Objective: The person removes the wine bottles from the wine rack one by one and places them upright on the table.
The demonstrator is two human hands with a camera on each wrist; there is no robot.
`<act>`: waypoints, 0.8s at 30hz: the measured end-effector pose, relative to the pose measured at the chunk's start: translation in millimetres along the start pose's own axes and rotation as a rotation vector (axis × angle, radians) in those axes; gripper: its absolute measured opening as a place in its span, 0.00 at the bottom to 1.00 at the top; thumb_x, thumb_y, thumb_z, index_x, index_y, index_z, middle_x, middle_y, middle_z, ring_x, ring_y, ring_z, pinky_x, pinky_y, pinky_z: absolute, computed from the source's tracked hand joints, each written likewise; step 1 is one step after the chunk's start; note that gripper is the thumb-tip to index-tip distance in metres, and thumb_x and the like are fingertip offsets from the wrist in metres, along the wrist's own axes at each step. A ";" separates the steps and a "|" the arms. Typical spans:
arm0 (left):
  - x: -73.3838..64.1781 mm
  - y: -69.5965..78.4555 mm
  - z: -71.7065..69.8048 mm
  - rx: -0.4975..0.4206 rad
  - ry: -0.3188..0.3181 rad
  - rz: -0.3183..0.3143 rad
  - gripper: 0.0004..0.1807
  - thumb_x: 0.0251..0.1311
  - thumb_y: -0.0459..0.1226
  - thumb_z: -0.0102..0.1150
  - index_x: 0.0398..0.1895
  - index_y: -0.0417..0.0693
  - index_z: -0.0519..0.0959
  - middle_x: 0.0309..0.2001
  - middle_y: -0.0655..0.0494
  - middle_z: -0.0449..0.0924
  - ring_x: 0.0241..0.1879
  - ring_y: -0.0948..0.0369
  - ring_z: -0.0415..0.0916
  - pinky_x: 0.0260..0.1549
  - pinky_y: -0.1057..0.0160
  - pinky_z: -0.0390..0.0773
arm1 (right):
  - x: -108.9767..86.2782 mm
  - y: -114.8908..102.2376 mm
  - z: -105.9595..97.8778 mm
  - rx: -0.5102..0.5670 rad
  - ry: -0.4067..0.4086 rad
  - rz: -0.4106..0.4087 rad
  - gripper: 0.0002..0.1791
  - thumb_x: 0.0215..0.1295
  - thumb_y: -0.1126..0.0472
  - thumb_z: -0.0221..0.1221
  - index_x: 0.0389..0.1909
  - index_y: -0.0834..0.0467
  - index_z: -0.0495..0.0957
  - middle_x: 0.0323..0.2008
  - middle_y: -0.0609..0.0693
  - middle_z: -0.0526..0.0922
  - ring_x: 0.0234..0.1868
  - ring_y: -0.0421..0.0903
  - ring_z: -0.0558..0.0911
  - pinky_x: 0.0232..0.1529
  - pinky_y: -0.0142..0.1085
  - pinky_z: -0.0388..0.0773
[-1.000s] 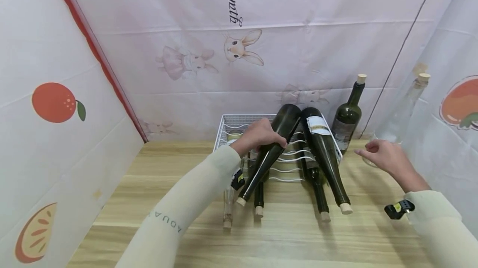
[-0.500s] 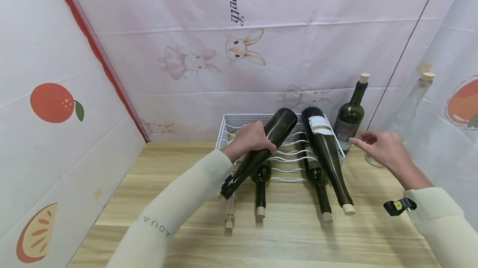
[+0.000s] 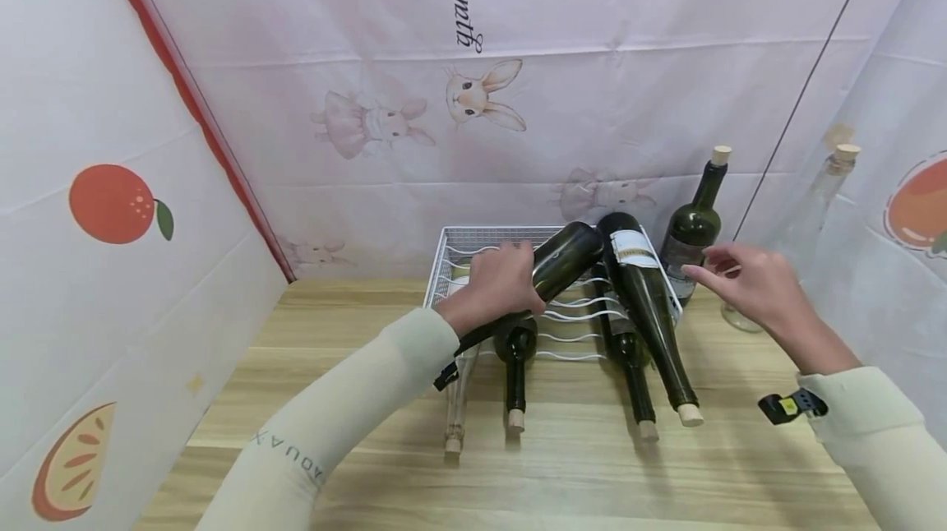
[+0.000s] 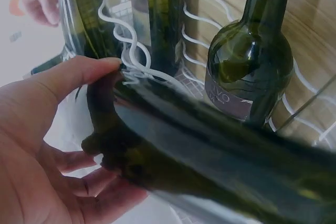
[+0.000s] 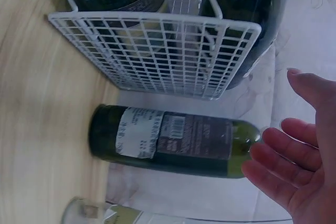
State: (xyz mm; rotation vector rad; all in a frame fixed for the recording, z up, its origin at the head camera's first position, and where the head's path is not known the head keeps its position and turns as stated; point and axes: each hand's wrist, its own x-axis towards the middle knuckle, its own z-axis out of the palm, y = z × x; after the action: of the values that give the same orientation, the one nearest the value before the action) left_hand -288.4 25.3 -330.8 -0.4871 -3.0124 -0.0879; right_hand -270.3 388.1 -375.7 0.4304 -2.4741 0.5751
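My left hand (image 3: 499,284) grips a dark green wine bottle (image 3: 568,258) around its body, above the white wire rack (image 5: 157,51). The bottle slants, base toward the back right; my hand and sleeve hide most of its neck. In the left wrist view, thumb and fingers curl round the green glass. My right hand (image 3: 758,284) holds nothing, its fingers loosely bent, near a corked green bottle (image 3: 694,223) standing beside the rack. On the rack's upper right lies a bottle with a white label (image 3: 651,301), its corked neck pointing frontward.
Lower in the rack lie a green bottle (image 3: 515,375), another green bottle (image 3: 632,367) and a clear bottle (image 3: 455,408), corks frontward. A tall clear corked bottle (image 3: 806,210) stands at the right. Printed cloth (image 3: 355,13) hangs behind the wooden table (image 3: 592,473).
The bottle in my left hand has turned flatter, its neck swinging left behind my wrist and its base ending further right. My right hand has shifted slightly left and up.
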 end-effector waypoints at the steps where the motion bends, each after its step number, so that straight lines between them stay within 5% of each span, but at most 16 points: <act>1: -1.0 0.5 0.0 0.010 0.007 0.009 0.36 0.41 0.58 0.79 0.48 0.51 0.73 0.38 0.53 0.77 0.32 0.55 0.77 0.26 0.57 0.76 | 0.7 -2.4 -0.4 -0.002 0.012 -0.012 0.22 0.61 0.51 0.73 0.42 0.67 0.86 0.34 0.65 0.90 0.33 0.61 0.90 0.31 0.48 0.86; 10: -5.0 1.0 8.2 0.126 0.124 0.061 0.36 0.44 0.57 0.79 0.51 0.49 0.75 0.40 0.53 0.75 0.29 0.57 0.74 0.20 0.60 0.75 | 7.5 -20.0 -4.6 -0.033 0.082 -0.103 0.27 0.52 0.54 0.78 0.47 0.67 0.84 0.41 0.67 0.89 0.39 0.63 0.87 0.40 0.59 0.82; 19: -9.3 -2.2 11.8 0.223 0.227 0.099 0.51 0.40 0.64 0.80 0.65 0.49 0.73 0.48 0.50 0.78 0.39 0.52 0.78 0.20 0.59 0.79 | 12.9 -35.5 -6.1 -0.008 0.111 -0.232 0.36 0.45 0.54 0.81 0.53 0.68 0.81 0.48 0.69 0.86 0.51 0.67 0.84 0.50 0.62 0.80; 24: -11.1 -4.1 12.4 0.270 0.321 0.165 0.39 0.51 0.49 0.76 0.64 0.48 0.72 0.48 0.49 0.78 0.39 0.51 0.77 0.15 0.60 0.76 | 16.6 -47.5 -6.9 -0.002 0.128 -0.313 0.46 0.56 0.29 0.68 0.56 0.68 0.80 0.52 0.68 0.84 0.55 0.67 0.81 0.55 0.62 0.78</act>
State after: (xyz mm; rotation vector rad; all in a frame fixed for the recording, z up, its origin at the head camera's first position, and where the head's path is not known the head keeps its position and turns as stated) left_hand -280.2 18.9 -344.4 -0.6225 -2.6078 0.2267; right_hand -260.7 347.8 -346.3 0.7390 -2.2260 0.4556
